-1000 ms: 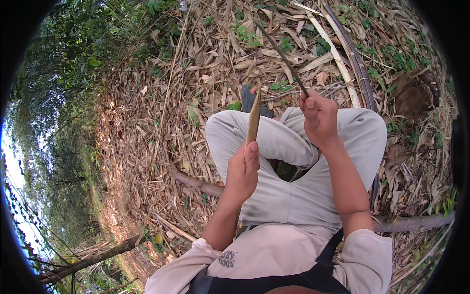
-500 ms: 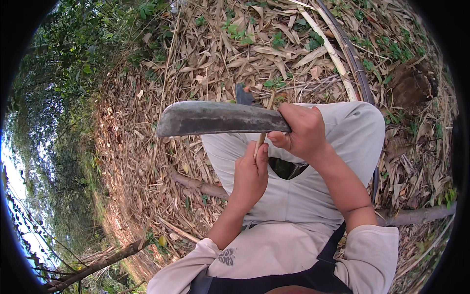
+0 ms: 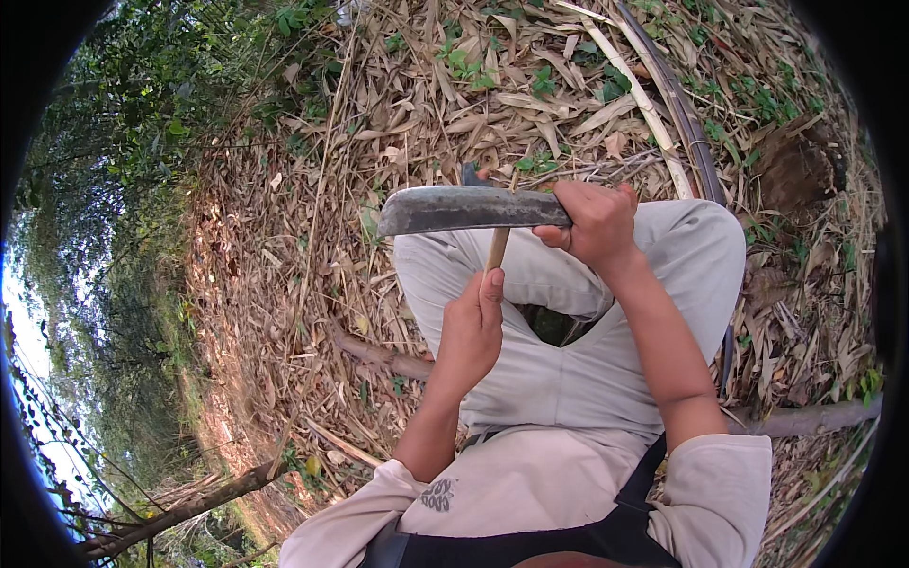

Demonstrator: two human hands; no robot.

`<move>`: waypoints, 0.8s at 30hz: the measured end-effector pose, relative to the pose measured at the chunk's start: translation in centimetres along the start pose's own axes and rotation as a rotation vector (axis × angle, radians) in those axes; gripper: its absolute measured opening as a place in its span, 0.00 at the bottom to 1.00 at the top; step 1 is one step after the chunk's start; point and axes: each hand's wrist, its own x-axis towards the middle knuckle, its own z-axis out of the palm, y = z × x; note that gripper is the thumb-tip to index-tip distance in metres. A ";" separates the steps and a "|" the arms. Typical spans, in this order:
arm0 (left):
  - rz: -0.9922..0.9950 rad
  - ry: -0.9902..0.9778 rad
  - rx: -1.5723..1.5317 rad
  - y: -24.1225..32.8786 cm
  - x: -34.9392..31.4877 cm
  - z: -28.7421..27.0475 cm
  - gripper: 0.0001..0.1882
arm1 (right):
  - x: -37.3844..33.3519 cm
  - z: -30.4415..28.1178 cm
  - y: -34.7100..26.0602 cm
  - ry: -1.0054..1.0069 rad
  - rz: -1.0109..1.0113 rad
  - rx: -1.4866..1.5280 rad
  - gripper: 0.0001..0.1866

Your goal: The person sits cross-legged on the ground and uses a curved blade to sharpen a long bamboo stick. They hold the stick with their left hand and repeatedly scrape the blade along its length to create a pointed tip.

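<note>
My right hand (image 3: 598,224) is closed round the grip end of a machete (image 3: 464,209), whose broad dark blade points left above my lap. The grip itself is hidden in the fist. My left hand (image 3: 472,327) holds a thin, pale wooden stick (image 3: 497,250) by its lower end, thumb laid along it. Passing behind the blade, the stick shows its tip just above the upper edge. Blade and stick cross close to my right fingers; whether they touch I cannot make out.
My legs in light trousers (image 3: 530,398) are folded beneath the hands. Dry leaves (image 3: 417,123) cover the ground. A pale split pole (image 3: 644,104) and a dark curved one (image 3: 686,114) lie beyond my right knee. A branch (image 3: 805,417) lies at right, a brown stump (image 3: 795,170) above it.
The machete has moved right and slightly up along the stick with my right hand. My left hand has shifted a little down and left, and more of the stick shows below the blade.
</note>
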 end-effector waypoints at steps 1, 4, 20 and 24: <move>0.001 -0.003 0.028 0.2 0.0 -0.2 0.26 | 0.1 0.1 0.2 0.020 -0.035 -0.013 0.38; 0.004 -0.017 0.053 -0.2 -0.1 -0.8 0.27 | -0.1 0.5 0.7 0.045 -0.110 -0.043 0.37; -0.120 -0.142 -0.117 -0.1 -2.1 -1.5 0.26 | -0.5 0.6 1.7 0.016 -0.210 0.000 0.39; -0.179 -0.032 -0.261 -0.1 -3.9 -3.7 0.26 | -0.6 0.9 4.1 0.024 0.118 -0.004 0.32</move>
